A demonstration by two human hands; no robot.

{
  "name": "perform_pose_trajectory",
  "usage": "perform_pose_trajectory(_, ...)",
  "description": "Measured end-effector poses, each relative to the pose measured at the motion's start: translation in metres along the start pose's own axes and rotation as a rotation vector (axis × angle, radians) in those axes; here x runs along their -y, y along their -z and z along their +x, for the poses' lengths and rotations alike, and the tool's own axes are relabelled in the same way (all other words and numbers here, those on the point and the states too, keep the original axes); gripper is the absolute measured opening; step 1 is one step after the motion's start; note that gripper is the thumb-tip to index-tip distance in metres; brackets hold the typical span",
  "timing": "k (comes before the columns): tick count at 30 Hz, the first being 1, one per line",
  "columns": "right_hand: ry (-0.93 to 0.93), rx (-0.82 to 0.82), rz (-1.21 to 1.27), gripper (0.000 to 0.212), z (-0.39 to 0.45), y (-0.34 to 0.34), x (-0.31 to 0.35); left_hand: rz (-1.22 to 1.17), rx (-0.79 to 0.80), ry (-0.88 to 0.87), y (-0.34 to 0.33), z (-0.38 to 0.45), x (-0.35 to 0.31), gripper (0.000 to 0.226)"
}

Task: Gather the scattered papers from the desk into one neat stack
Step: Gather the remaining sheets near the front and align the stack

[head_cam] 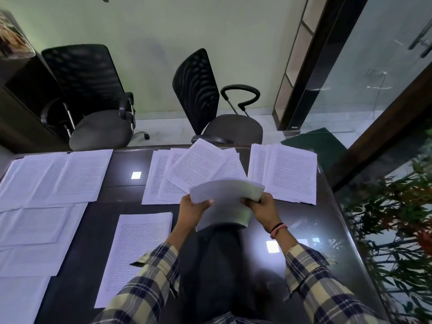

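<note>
Both hands hold a bundle of white papers [225, 197] above the middle of the dark glossy desk [131, 206]. My left hand [192, 210] grips its left edge with the thumb on top. My right hand [264, 210] grips its right edge. Printed sheets lie scattered on the desk: an overlapping pile [187, 171] just beyond the bundle, a fanned group [287, 171] at the far right, a small stack [138, 249] near my left arm, and several sheets [46, 183] spread along the left side.
Two black mesh office chairs [93, 97] [210, 101] stand beyond the desk's far edge. A dark cabinet [21, 101] is at the far left. A glass partition [364, 73] and leafy plants [397, 230] border the desk's right side.
</note>
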State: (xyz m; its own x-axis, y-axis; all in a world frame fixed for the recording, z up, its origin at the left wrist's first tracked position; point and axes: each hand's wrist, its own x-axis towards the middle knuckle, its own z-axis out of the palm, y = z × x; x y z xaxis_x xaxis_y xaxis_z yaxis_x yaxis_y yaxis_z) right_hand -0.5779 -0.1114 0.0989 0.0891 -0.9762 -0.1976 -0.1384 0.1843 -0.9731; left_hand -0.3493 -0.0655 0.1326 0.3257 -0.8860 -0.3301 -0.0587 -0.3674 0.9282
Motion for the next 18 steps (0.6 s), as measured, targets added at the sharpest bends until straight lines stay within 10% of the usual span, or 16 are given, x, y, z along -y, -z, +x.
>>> perform_pose_trajectory(11,0.113,0.004,0.099,0.043,-0.009,-0.003,0.028,-0.234,-0.043,0.015,-0.002,-0.002,-0.007,0.033)
perform_pose_trajectory(18,0.149,-0.050,0.106,0.023,0.000,-0.017,0.046,-0.326,-0.070,-0.067,-0.008,0.003,-0.023,0.046)
